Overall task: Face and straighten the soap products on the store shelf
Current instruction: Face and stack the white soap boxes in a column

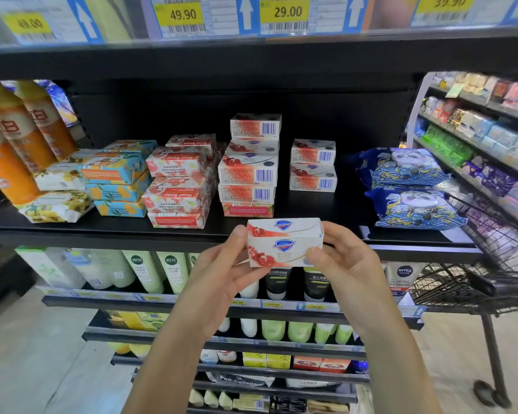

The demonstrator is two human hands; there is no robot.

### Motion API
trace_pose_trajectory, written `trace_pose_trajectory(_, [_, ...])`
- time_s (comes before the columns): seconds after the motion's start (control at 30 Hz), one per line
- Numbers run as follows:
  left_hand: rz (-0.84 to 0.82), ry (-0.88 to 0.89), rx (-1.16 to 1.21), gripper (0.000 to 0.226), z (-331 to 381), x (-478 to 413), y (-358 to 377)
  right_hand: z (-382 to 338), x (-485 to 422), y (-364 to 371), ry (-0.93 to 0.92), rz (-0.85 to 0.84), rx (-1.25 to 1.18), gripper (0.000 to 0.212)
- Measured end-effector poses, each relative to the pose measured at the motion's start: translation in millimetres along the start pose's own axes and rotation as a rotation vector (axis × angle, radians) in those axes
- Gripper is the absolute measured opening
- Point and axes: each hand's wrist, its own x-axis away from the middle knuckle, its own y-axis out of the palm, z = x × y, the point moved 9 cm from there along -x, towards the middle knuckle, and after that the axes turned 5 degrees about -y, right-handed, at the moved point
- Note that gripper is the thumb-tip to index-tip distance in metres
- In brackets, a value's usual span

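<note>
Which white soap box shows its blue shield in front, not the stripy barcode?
The soap box held between the left hand and right hand, in front of the shelf. The stacked boxes behind it all turn barcodes outward.

Three yellow price tags on the edge of the upper shelf read 49.90, 29.00 and 39.90. The pink soap boxes carry "Goat Soap", and the words stand upside down. The white soap box in front shows the brand Safeguard twice and the word DETOX. Lower down, a white tube says NIVEA MEN, and two dark tubes say MEN.
</note>
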Motion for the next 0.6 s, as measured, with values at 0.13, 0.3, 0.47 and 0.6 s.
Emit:
trace_pose_trajectory(0.13, [0.030, -0.038, 0.016, 0.051, -3.3, -1.4, -2.3, -2.2, 0.4, 0.7, -0.017, -0.031, 0.012, 0.042])
trace_pose_trajectory(0.3, [0.050, -0.026, 0.050, 0.047, -2.3, -2.1, -5.2, -4.8, 1.5, 3.7, -0.020, -0.047, -0.008, 0.043])
trace_pose_trajectory(0.47, [0.067, 0.059, 0.002, 0.040, 0.2, -2.8, -5.6, 5.0, 3.1, 5.7, 0.137, -0.015, -0.042, 0.058])
trace_pose_trajectory(0.6, [0.066, 0.088, -0.034, 0.043, 1.4, -3.4, -4.6, 10.6, 3.5, 6.0, 0.202, 0.006, -0.043, 0.058])
